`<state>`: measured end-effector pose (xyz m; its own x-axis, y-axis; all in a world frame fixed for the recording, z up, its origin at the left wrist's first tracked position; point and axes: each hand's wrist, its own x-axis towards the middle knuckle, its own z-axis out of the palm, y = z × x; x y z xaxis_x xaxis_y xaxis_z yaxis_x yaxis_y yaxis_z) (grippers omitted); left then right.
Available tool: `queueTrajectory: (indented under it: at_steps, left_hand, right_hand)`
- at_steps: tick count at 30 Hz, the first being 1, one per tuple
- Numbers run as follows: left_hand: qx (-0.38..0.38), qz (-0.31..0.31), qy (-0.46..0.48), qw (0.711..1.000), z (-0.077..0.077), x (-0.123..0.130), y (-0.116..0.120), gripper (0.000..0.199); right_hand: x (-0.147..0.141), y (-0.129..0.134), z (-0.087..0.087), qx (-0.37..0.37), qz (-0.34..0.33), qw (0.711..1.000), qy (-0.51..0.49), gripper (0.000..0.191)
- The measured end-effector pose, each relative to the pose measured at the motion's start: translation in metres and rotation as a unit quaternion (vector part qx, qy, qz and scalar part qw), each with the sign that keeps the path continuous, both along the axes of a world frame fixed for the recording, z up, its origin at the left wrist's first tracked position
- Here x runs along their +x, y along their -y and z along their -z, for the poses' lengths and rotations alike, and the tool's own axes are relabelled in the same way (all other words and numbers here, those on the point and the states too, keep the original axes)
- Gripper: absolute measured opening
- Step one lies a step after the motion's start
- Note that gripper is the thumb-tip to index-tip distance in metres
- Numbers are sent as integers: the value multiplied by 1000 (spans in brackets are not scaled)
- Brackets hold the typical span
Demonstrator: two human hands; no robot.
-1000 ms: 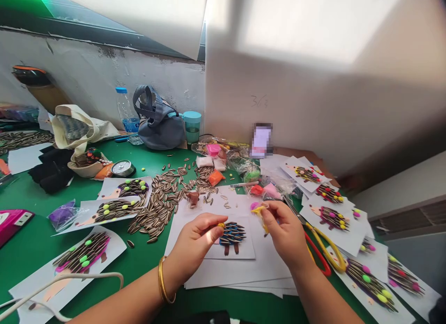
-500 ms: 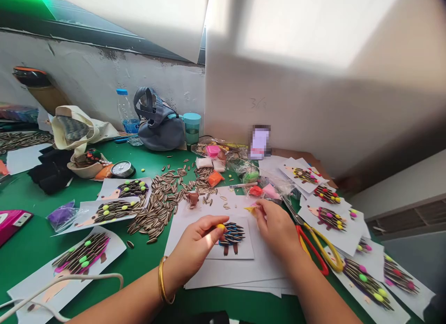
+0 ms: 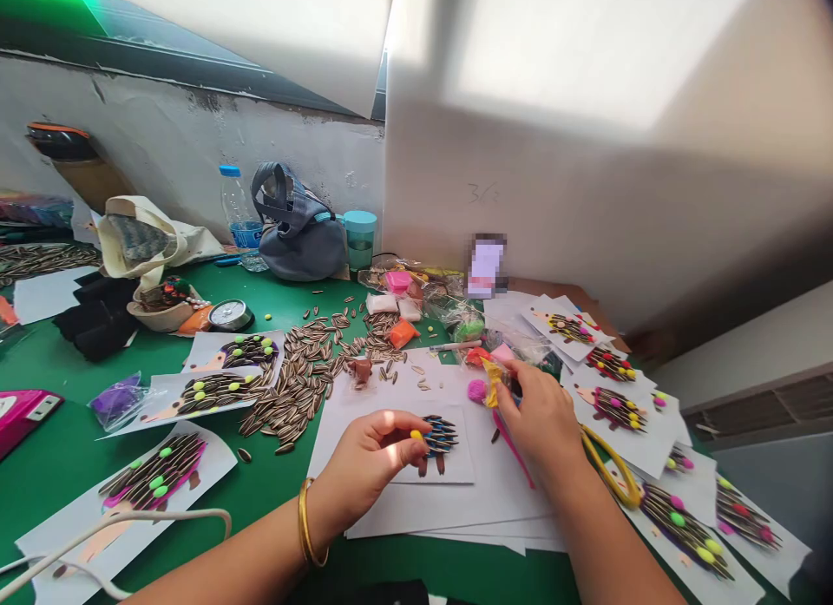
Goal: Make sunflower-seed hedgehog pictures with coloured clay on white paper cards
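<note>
Hedgehog card (image 3: 449,466) lies beneath left hand (image 3: 381,449), which pinches yellow ball (image 3: 416,435); right hand (image 3: 537,414) grips yellow clay (image 3: 493,383); beyond, "3/3" seems written.

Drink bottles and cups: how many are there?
3: a flask leaning at far left, a clear blue-capped bottle left of the blue-grey bag, a turquoise-lidded cup right of that bag. Others may be hidden.

We see striped brown-and-cream sunflower seeds (image 3: 292,384) on a green table (image 3: 214,379), purple clay (image 3: 117,401) at left, a blue-capped clear bottle (image 3: 238,210) on the far side, yellow-handled scissors (image 3: 628,488) at right and a gold bangle (image 3: 304,522) near us, beside white paper (image 3: 449,511) sheets.
</note>
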<state>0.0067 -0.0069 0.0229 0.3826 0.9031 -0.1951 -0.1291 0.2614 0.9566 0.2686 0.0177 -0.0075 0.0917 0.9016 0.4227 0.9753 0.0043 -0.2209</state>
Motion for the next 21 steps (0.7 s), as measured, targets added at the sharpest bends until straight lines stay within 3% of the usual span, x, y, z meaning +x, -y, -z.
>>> queueTrajectory:
  at_steps: [8,17,21]
  left_hand:
    - [-12,-3,3,1000,4,1,0,38]
    - [-27,-25,51,998,11,-3,-2,25]
    - [-51,-33,68,996,12,-1,-2,31]
  right_hand:
    - [-7,8,-4,50,-19,998,30,39]
    - [-32,25,-21,111,-135,983,-62,31]
    - [-43,33,-21,109,-196,970,-99,30]
